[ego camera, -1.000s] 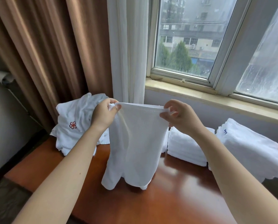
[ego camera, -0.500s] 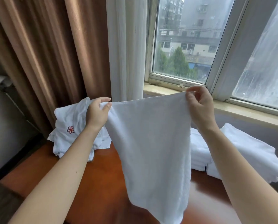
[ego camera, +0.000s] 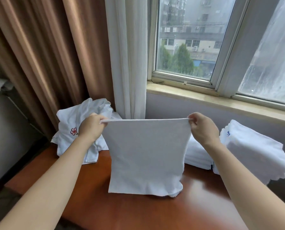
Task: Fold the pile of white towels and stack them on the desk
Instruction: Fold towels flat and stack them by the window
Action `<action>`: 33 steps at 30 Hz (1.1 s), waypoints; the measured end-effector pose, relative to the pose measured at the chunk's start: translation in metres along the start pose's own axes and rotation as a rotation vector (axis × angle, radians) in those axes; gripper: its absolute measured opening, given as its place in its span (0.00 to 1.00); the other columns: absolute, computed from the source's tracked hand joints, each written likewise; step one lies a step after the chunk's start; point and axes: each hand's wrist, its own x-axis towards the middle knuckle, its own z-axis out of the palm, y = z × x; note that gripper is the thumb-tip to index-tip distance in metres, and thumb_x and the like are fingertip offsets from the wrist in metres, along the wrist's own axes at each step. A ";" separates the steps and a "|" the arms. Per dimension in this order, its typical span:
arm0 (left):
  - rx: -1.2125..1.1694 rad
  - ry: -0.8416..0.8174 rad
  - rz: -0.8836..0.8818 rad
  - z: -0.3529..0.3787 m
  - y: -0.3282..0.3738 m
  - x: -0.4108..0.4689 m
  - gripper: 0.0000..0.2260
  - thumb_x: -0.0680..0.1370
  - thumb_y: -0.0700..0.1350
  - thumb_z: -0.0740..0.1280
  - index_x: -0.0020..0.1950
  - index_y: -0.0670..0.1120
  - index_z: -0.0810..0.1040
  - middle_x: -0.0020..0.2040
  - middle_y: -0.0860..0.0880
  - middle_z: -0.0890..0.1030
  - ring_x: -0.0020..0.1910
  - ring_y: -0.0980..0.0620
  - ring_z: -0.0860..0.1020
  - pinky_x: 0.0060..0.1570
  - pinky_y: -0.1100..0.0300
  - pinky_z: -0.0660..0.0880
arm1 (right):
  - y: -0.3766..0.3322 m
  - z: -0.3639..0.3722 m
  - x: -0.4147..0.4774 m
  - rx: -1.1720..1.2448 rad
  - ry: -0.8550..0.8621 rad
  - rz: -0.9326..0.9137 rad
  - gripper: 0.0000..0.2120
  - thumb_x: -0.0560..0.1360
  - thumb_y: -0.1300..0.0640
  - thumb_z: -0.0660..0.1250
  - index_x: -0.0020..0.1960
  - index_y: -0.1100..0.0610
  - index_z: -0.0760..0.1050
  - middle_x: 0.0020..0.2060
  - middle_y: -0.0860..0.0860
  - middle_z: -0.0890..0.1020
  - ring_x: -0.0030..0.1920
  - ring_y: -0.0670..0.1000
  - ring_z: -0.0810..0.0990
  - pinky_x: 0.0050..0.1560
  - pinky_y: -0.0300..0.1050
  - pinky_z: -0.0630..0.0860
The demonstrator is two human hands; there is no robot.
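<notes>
Towel [ego camera: 146, 156] at frame centre, stretched flat, hanging, lower edge touching surface [ego camera: 138, 211]. Left hand [ego camera: 91, 128] fingers pinching upper left corner; right hand [ego camera: 203, 128] fingers pinching upper right corner. Crumpled pile [ego camera: 72, 123] at left, behind left hand. Folded stack [ego camera: 197, 155] and another folded towel [ego camera: 254, 146] at right, on surface.

White towel [ego camera: 146, 155] held doubled above the desk [ego camera: 138, 211]
It hangs flat from its top corners; a crumpled pile [ego camera: 75, 128] lies far left, folded stacks [ego camera: 248, 146] sit right.
</notes>
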 end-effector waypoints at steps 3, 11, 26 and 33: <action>-0.066 0.294 -0.094 -0.001 0.005 -0.002 0.10 0.81 0.48 0.63 0.51 0.46 0.83 0.54 0.44 0.79 0.51 0.40 0.78 0.43 0.52 0.73 | -0.012 0.001 -0.001 0.400 0.060 0.067 0.05 0.83 0.56 0.56 0.54 0.54 0.70 0.41 0.53 0.82 0.34 0.54 0.85 0.33 0.50 0.77; -0.704 0.479 -0.188 -0.035 0.017 0.015 0.08 0.81 0.44 0.63 0.42 0.50 0.74 0.35 0.55 0.79 0.31 0.55 0.83 0.29 0.60 0.73 | -0.054 -0.007 0.013 0.892 0.041 0.043 0.03 0.85 0.58 0.56 0.55 0.58 0.64 0.48 0.54 0.73 0.39 0.49 0.85 0.43 0.48 0.82; -0.875 0.613 -0.091 -0.050 0.005 0.020 0.06 0.81 0.41 0.63 0.46 0.52 0.74 0.45 0.56 0.78 0.41 0.63 0.81 0.51 0.59 0.78 | -0.077 0.003 0.028 0.922 0.085 -0.050 0.02 0.85 0.60 0.57 0.53 0.55 0.66 0.43 0.49 0.72 0.42 0.49 0.81 0.49 0.45 0.77; -0.686 0.741 -0.264 -0.022 0.000 -0.022 0.05 0.80 0.49 0.63 0.49 0.47 0.73 0.47 0.48 0.78 0.44 0.60 0.75 0.48 0.63 0.72 | -0.058 0.026 0.003 0.736 0.197 -0.070 0.06 0.84 0.52 0.59 0.50 0.53 0.68 0.34 0.44 0.70 0.29 0.38 0.67 0.33 0.33 0.65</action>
